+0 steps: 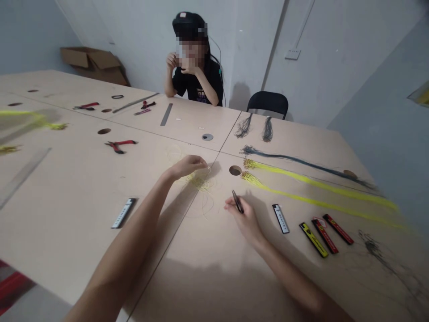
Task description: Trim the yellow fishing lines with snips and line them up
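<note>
My left hand point(192, 165) is raised a little above the table, thumb and fingers pinched at a thin pale line point(209, 170) that bends in a small loop. Below it lies a loose tangle of fine yellow line point(198, 182), with thin strands curling out towards me. My right hand point(244, 217) is to the right of the tangle, closed round a slim black tool point(237, 201) with a pointed end. Its exact kind is hard to make out. The right fingertips are pressed together; whether they also pinch a strand cannot be seen.
Yellow line bundles point(301, 179) and a dark bundle point(295, 158) stretch across the right side. Labelled strips point(280, 218) lie nearer me. Red-handled pliers point(119, 146) and a hole point(235, 170) are on the table point(187, 277). A person point(204, 80) sits opposite.
</note>
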Demonstrator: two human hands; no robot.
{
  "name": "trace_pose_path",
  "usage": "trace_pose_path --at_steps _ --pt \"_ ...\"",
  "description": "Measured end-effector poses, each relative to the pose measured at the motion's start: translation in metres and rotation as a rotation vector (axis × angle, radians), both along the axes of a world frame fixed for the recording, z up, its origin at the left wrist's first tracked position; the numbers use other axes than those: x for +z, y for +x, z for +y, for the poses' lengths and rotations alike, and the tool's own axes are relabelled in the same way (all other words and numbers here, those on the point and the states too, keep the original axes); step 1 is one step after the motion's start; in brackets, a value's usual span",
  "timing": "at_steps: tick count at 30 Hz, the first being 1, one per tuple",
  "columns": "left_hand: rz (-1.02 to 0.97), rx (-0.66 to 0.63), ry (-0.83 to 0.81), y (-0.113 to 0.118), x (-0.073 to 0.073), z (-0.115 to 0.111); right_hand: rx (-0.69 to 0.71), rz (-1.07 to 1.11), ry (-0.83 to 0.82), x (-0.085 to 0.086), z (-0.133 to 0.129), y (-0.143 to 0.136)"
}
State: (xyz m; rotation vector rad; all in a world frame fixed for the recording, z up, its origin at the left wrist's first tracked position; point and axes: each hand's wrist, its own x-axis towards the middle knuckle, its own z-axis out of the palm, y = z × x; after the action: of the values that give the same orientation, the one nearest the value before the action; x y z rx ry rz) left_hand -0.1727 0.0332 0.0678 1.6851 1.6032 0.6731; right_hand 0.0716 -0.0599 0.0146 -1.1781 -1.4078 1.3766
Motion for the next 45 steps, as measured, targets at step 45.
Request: trace_pose_path --at_steps 45 --pt "0.198 0.002 0.012 -0.024 0.039 -0.014 -0.228 -0.116 0.391 0.044 0.087 -0.030"
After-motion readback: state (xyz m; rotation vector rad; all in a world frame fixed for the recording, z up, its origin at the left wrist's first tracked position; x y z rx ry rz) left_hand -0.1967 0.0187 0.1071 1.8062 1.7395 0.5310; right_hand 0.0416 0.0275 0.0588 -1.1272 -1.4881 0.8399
